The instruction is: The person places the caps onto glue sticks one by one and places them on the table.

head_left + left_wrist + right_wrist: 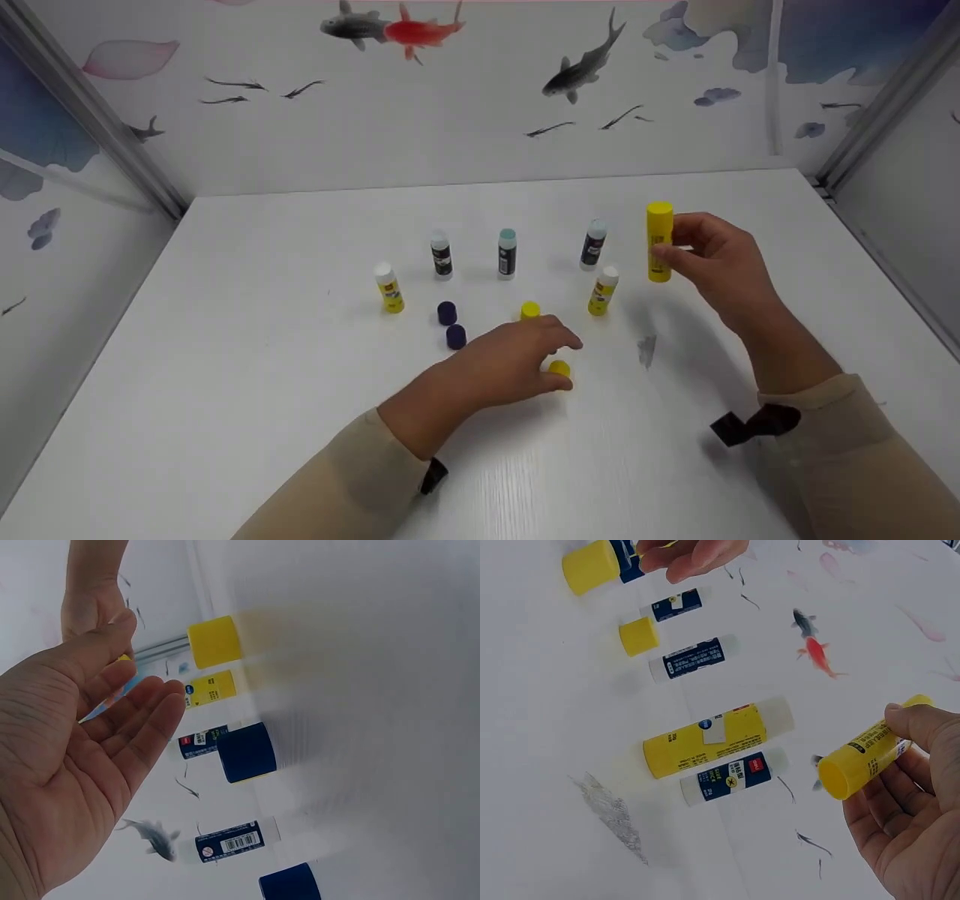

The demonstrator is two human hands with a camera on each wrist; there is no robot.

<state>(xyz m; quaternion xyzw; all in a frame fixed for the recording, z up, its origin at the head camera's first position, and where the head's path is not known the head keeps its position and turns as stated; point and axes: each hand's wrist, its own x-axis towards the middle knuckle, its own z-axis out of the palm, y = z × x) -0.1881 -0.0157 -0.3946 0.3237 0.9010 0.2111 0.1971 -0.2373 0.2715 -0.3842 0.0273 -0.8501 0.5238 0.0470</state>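
Glue stick pinched above the white table

We hold the yellow stick nearly upright, clamped between thumb and fingertips of our right hand, off the surface. Just beside it stand an uncapped yellow-labelled stick and an uncapped dark-labelled stick. Should our pinch loosen, the held stick could slip and topple one of these, since each stands on a narrow base. Swinging our right hand inward too low could knock them as well.

Our left hand hovers with thumb and fingers apart, gripping nothing. In the head view, a near yellow cap shows between thumb and fingers, with a far yellow cap just beyond the knuckles. If we close off-centre, a fingertip may tip the near one and set it rolling.

A near navy cap and a far navy cap sit by the back of that hand; dropping our wrist carelessly risks nudging them.
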